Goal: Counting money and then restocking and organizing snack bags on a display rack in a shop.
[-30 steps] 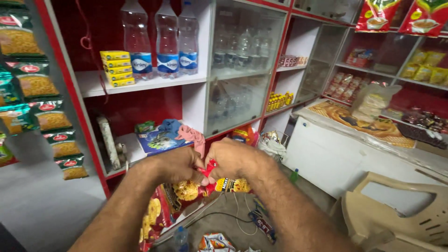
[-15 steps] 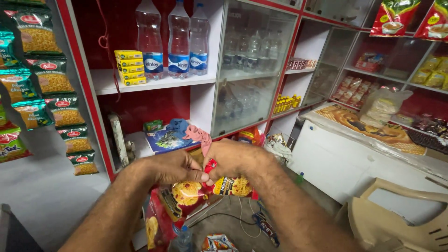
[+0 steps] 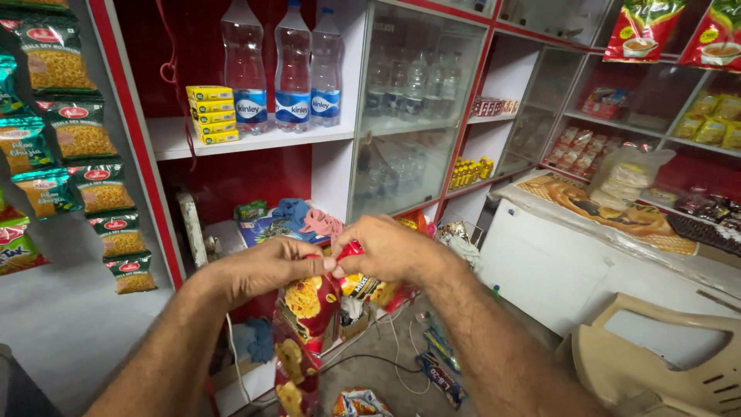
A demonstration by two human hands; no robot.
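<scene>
1. Two hands are pinched together on a hanging strip of red and yellow foil snack packets point(image 3: 309, 324): its top is gripped by the left hand point(image 3: 266, 266) and the right hand point(image 3: 390, 247).
2. Three clear plastic water bottles with blue labels point(image 3: 292, 66) are seen on the white shelf point(image 3: 255, 139) above, beside stacked yellow boxes point(image 3: 212, 114).
3. Green snack packets point(image 3: 73, 147) are hung at far left.

Both forearms are bare and hairy with no sleeves showing, and the left hand point(image 3: 270, 266) and right hand point(image 3: 390, 247) are ungloved.
</scene>
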